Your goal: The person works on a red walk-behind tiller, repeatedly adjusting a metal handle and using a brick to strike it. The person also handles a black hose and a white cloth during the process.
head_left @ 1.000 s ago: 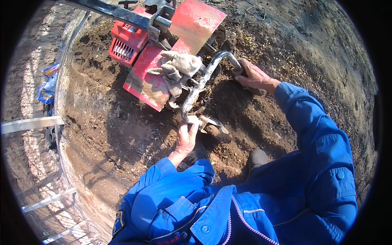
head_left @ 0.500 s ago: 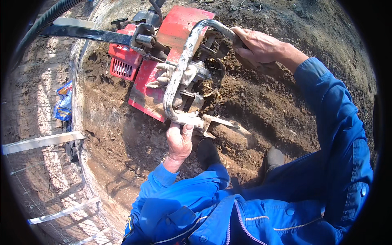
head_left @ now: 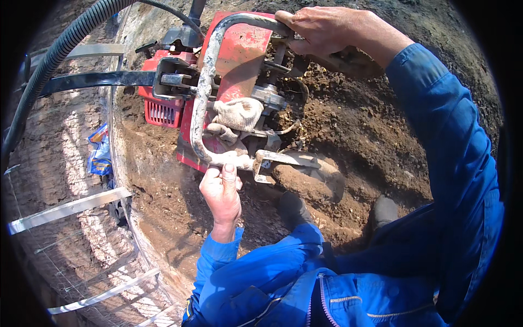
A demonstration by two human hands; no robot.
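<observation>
A red tiller [head_left: 239, 46] stands on the dug soil, tilted, with its red engine cover [head_left: 163, 111] on the left. Across it runs a bent tubular bar [head_left: 202, 90] with worn pale paint. My left hand [head_left: 222, 196] is closed on the near end of this bar, thumb on top. At the far end my right hand [head_left: 332, 30] wraps round the bar, its fingers partly hidden. Dirty pale work gloves [head_left: 238, 113] lie on the tiller behind the bar. Beside my left hand, a metal bracket [head_left: 264, 166] joins a soil-caked blade-like part [head_left: 321, 174].
A black handlebar arm [head_left: 98, 83] and a ribbed hose [head_left: 52, 54] reach out to the left. Wooden slats [head_left: 71, 210] and a blue package [head_left: 99, 152] lie beyond a border edge [head_left: 116, 131]. My shoes [head_left: 294, 210] stand on loose soil close to the blade-like part.
Both hands have shifted left in the picture with the bar. The bar now sits farther left relative to the gloves and tiller body, and the bracket has moved left too.
</observation>
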